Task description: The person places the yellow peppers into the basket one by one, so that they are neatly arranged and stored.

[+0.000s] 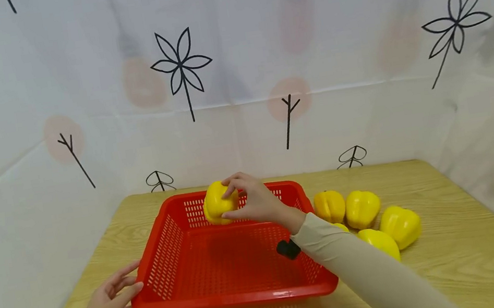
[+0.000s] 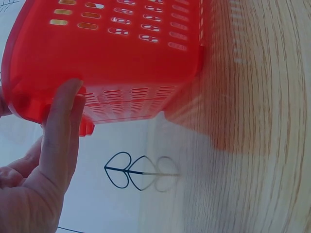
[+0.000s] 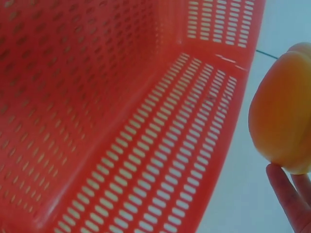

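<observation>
Left hand [image 1: 104,303]: gripped the basket [image 1: 238,260] at its near left corner.
Right hand [image 1: 255,198]: grasped a pepper [image 1: 217,201] above it.
Other peppers [image 1: 362,208]: sat on the tabletop [image 1: 469,249], right of the basket.

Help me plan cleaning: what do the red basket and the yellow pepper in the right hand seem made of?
Red basket: likely moulded plastic, glossy; its rim catches highlights and regular slots pierce its walls.

Yellow pepper: smooth with a sheen; its lobed shape and even colour fit real pepper or plastic imitation, so I can't tell.

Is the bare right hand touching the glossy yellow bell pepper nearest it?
Touching: in the head view, the right hand pinches the yellow pepper between thumb and fingertips.
</observation>
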`<state>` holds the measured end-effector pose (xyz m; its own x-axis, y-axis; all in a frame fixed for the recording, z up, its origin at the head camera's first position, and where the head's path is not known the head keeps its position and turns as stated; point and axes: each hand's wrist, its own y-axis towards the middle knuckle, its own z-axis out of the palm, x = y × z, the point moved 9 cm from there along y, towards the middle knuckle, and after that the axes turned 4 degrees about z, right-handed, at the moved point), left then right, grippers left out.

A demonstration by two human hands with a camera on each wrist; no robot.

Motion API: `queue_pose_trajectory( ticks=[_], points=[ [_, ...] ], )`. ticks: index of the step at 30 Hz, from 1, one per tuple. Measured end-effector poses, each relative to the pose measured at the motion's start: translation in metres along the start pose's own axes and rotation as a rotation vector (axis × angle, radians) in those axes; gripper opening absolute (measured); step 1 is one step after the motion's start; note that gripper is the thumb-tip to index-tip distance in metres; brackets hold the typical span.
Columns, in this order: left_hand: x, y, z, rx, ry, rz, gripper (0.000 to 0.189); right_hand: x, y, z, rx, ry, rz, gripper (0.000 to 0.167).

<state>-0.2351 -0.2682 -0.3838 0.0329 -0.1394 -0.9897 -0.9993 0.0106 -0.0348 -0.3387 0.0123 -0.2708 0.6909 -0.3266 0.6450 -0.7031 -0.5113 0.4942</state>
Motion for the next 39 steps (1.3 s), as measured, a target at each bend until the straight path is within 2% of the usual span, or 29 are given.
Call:
queue_pose_trajectory(
  ticks=[6, 13, 21, 28, 33, 39],
  points=[
    [-0.003, 0.001, 0.001, -0.007, -0.006, 0.030, 0.039, -0.001, 0.007, 0.015, 0.035, 0.001, 0.011, 0.027],
    [-0.004, 0.001, 0.000, 0.004, 0.008, 0.025, 0.043, -0.003, 0.016, 0.031, 0.079, -0.077, -0.004, 0.027],
    [-0.005, 0.000, -0.001, 0.011, 0.012, 0.019, 0.047, -0.016, 0.019, 0.062, 0.220, -0.128, 0.063, 0.026],
    [-0.004, -0.001, 0.000, 0.002, 0.014, 0.007, 0.049, -0.028, 0.012, 0.091, 0.317, -0.203, 0.072, 0.028],
    [-0.003, 0.000, 0.002, 0.011, 0.014, 0.001, 0.054, -0.040, 0.004, 0.103, 0.354, -0.182, 0.139, 0.028],
    [-0.002, -0.001, 0.000, -0.001, 0.020, -0.016, 0.053, -0.047, 0.002, 0.102, 0.369, -0.175, 0.248, 0.028]
  ],
)
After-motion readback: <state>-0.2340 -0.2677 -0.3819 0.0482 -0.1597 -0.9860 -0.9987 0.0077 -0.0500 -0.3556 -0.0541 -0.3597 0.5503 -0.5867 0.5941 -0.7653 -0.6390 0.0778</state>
